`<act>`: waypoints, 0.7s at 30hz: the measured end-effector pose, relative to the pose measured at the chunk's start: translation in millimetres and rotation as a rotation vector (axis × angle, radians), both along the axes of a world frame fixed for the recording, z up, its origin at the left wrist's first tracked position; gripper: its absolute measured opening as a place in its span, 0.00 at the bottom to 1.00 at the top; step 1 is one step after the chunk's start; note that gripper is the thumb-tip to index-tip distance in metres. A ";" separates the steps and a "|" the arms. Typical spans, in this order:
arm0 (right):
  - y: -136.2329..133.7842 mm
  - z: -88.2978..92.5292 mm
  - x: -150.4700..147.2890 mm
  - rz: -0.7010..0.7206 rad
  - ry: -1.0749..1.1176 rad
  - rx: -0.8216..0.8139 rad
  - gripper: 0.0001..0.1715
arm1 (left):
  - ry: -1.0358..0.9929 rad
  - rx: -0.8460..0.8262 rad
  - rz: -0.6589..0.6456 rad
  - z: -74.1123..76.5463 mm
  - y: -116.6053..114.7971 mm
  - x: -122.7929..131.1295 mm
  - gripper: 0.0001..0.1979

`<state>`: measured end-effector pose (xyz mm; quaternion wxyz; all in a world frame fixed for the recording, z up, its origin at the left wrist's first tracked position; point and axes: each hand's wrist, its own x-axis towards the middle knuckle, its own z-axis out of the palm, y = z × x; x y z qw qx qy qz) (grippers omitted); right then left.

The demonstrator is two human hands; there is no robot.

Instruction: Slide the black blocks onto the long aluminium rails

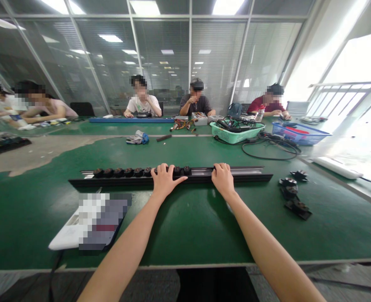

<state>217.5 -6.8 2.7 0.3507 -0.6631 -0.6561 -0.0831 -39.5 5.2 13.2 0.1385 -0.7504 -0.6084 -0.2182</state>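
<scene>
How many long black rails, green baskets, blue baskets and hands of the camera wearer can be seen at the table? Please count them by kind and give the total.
Long black rail: 1
Green basket: 1
Blue basket: 1
Camera wearer's hands: 2 (left hand, right hand)
Total: 5

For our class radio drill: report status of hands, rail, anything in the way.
Left hand spread over black modules in rail; right hand on rail, grip unclear. Modules line rail's left part. Loose black parts beyond its right end, not blocking.
</scene>
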 end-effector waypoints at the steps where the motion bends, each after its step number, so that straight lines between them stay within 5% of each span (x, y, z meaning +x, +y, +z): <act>1: 0.1 -0.3 -0.2 -0.001 0.002 0.006 0.20 | -0.005 -0.004 0.001 0.4 -0.2 0.1 0.41; 21: -0.1 0.8 3.5 -0.046 0.002 0.006 0.19 | 0.013 0.002 0.015 -0.4 -0.1 1.0 0.41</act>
